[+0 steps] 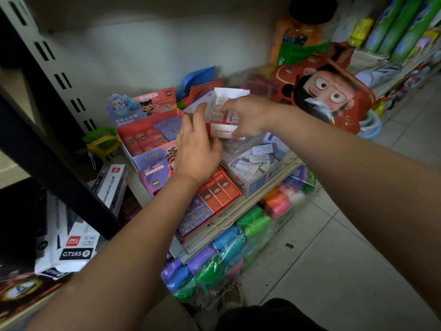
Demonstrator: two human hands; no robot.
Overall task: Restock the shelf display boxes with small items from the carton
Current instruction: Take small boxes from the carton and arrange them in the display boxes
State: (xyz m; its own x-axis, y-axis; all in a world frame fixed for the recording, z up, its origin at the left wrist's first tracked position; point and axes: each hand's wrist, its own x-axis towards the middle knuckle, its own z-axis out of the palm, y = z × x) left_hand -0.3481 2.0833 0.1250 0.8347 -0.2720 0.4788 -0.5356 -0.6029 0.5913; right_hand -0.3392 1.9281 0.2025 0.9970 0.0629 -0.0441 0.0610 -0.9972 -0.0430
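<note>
A small white and red carton [224,111] is held tilted above the shelf, its open top facing me, with small white erasers inside. My left hand [195,144] grips its left side and bottom. My right hand [248,115] reaches into it, fingers closed around small erasers [232,118]. Below sits a white display box [256,161] full of white and blue erasers. To the left stands a red and purple display box [148,137] with small red and purple packs. Another tray of red and purple packs [214,197] lies at the shelf front.
A black shelf upright [47,149] crosses the left. Black and white GT165 boxes [78,244] lie lower left. Bags of coloured clay [233,244] hang under the shelf edge. A red cartoon bag [331,91] and an orange jar [303,32] stand at the back right. Tiled floor [346,247] lies to the right.
</note>
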